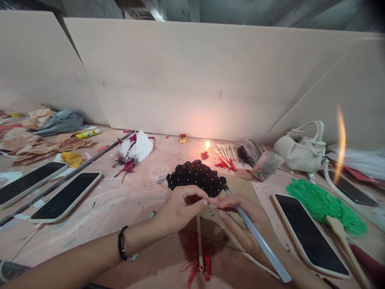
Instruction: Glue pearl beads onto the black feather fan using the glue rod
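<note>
A black fan (195, 176) dotted with small white beads lies in front of me, its wooden handle (199, 241) pointing towards me with a red tassel (207, 263) at its end. Over the fan's lower part my left hand (182, 208) is closed in a pinch; whatever is between its fingertips is hidden. My right hand (248, 210) meets it fingertip to fingertip. A translucent glue stick (263, 243) is held in my right hand, slanting down to the lower right. Under the fan lies a piece of brown cardboard (248, 188).
Beyond the fan burns a red candle (205, 154), beside several wooden handles (225, 151) with red tassels. Plastic bags of beads (266, 165), a white handbag (300, 146), a green fan (323, 202) and a phone (311, 233) are right. Another phone (67, 196) lies left.
</note>
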Demonstrator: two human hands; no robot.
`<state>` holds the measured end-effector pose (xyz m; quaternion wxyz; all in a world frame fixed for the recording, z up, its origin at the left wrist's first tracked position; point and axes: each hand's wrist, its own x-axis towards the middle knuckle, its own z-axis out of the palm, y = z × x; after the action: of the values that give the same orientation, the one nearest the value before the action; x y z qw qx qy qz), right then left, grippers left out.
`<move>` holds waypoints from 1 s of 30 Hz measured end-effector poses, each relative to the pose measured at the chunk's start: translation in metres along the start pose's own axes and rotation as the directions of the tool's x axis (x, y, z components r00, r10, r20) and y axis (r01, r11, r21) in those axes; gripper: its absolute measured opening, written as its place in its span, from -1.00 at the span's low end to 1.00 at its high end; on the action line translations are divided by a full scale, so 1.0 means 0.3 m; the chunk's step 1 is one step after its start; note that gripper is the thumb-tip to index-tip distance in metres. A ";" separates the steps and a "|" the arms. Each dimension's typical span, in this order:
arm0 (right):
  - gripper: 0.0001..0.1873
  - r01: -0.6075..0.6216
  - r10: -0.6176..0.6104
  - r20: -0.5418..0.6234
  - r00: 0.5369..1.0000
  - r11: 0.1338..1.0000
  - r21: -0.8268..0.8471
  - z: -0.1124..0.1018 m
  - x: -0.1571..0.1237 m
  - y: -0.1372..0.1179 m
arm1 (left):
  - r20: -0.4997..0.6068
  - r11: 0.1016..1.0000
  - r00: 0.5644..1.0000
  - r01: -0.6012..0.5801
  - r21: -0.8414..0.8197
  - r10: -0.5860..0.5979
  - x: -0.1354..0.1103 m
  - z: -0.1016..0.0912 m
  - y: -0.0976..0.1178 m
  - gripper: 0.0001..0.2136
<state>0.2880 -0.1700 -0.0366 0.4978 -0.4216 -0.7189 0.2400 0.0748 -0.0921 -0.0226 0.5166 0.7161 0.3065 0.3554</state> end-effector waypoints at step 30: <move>-0.96 -0.070 0.075 -0.112 0.991 0.996 0.046 0.021 0.022 0.029 | 0.080 0.844 0.910 -0.408 0.347 0.406 -0.033 0.006 0.008 -0.91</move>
<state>0.2844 -0.1595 -0.0424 0.5378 -0.4499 -0.6682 0.2486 0.0709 -0.1016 -0.0226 0.2916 0.8469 0.2061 0.3941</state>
